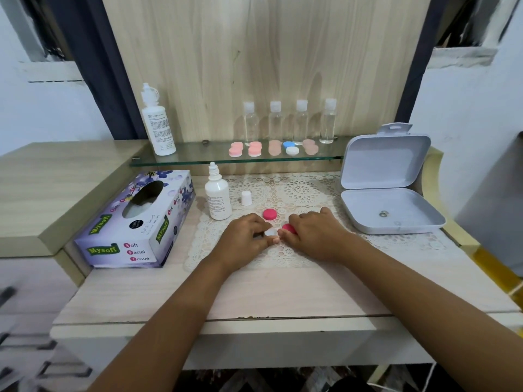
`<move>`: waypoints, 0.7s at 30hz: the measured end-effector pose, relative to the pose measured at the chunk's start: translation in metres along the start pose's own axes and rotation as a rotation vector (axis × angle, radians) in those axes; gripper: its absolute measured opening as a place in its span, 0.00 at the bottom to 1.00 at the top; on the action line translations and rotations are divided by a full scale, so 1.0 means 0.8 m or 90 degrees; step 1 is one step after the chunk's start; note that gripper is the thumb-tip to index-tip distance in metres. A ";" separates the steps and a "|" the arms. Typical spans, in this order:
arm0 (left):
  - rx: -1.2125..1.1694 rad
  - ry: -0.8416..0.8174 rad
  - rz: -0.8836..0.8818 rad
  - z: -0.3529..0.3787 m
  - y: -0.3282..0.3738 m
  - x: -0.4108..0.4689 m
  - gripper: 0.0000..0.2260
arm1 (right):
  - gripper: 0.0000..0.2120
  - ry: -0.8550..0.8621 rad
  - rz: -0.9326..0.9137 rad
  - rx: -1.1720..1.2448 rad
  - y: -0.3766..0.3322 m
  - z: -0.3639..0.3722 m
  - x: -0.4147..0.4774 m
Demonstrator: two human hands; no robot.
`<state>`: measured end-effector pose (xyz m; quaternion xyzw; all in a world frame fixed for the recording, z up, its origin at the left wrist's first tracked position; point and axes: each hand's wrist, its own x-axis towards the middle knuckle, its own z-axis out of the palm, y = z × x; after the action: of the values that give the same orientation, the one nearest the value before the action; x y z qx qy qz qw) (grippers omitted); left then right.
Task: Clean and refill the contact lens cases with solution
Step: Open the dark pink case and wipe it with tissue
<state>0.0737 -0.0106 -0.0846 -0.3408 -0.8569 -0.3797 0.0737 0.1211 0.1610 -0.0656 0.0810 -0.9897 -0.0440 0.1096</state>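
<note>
Your forearms reach in over the table (283,292). The lens case (270,232) sits on the lace mat (300,190) between your hands. Your left hand (246,236) pinches its white end, and the fingers of your right hand (317,233) curl round its pink cap (288,229). A second pink cap (269,214) lies loose just behind. The solution bottle (218,198) stands uncapped to the left. Judged step: twisting that cap, direction unclear. Next, keep the case level and steady.

White lace mat (305,190), pink cap (269,214), floral purple tissue box (133,222)
</note>
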 end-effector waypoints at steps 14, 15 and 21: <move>0.028 -0.045 0.022 -0.001 -0.001 0.004 0.14 | 0.18 -0.055 -0.072 0.058 0.019 -0.003 0.001; 0.030 -0.043 0.022 -0.001 -0.001 0.003 0.15 | 0.18 -0.054 -0.070 0.058 0.019 -0.003 0.000; 0.011 -0.006 -0.024 -0.001 0.005 -0.001 0.13 | 0.17 -0.007 0.034 0.227 0.009 0.003 -0.004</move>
<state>0.0769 -0.0097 -0.0815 -0.3254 -0.8669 -0.3719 0.0654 0.1226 0.1691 -0.0678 0.0723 -0.9842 0.1350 0.0893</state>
